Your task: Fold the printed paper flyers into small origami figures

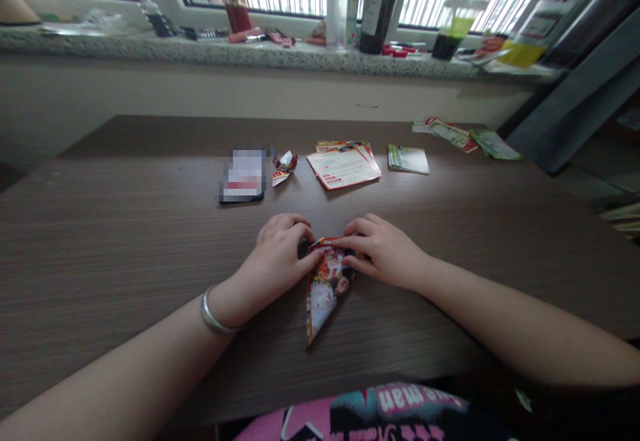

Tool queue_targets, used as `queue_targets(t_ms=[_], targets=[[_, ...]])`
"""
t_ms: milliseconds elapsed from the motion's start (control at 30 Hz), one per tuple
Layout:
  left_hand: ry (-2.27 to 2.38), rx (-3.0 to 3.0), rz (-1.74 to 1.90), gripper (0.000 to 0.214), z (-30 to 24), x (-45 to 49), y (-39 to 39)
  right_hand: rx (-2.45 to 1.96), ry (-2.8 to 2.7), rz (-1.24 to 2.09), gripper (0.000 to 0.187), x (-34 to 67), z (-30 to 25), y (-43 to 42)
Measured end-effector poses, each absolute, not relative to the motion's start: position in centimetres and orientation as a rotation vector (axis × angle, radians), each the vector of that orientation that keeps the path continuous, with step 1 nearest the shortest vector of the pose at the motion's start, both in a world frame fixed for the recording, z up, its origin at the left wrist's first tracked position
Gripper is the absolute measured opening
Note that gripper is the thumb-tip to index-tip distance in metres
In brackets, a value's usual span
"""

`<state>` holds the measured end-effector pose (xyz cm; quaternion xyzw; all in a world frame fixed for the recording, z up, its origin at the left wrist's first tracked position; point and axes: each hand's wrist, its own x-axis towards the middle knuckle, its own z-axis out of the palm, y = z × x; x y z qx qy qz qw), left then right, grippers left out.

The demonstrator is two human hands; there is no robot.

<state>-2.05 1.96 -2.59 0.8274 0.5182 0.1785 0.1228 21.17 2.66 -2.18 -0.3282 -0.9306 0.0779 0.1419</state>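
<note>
A colourful printed paper (324, 294), folded into a narrow point toward me, lies on the brown wooden table (125, 227). My left hand (280, 251), with a silver bangle on its wrist, pinches the paper's upper left edge with curled fingers. My right hand (383, 249) presses its fingertips together on the paper's upper right corner. Both hands meet at the paper's top.
Farther back on the table lie a dark phone (243, 175), a small folded paper piece (283, 167), a stack of red-and-white leaflets (344, 164), a green leaflet (409, 159) and more leaflets (467, 137) at the far right. The windowsill (225, 51) holds bottles and clutter.
</note>
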Motion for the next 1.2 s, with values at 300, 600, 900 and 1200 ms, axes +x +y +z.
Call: queue_targets(t_ms=[300,600,900,1200], targets=[[1.308,2.393,0.638,0.014,-2.7,-2.1,2.5,-0.926,-2.632,0.304,0.03,21.0,-2.5,3.0],[1.31,2.129,0.714,0.023,-2.6,-2.1,2.3,-0.98,-2.551,0.415,0.028,20.6,-2.2,2.9],[1.331,2.092,0.809,0.018,-2.2,-2.0,2.1,-1.087,-2.469,0.487,0.03,20.5,-2.3,2.7],[1.223,1.998,0.897,0.023,-1.7,-1.5,1.2,-1.153,-2.174,0.79,0.011,20.2,-2.8,3.2]])
